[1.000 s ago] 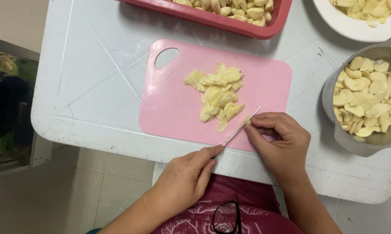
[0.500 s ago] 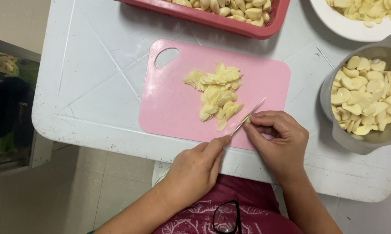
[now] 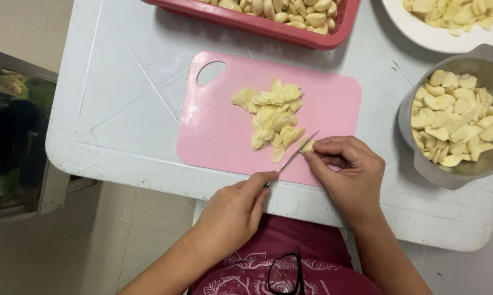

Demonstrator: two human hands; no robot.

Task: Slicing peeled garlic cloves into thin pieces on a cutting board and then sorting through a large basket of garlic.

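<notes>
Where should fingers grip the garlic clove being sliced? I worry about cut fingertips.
Judging by its pose, grip the garlic clove at its right end, from the right, as the right hand does; the knife in the left hand meets its left side.

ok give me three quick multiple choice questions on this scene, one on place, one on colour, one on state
1. Where is the pile of garlic slices?
A on the cutting board
B on the floor
C in the red basket

2. What colour is the cutting board?
A green
B pink
C black

3. What does the left hand hold?
A nothing
B a spoon
C a knife

Answers:
1 A, the slices lie mid-board.
2 B, its bare surface is pink.
3 C, the knife blade runs from the left hand to the clove pinched by the right hand.
</notes>
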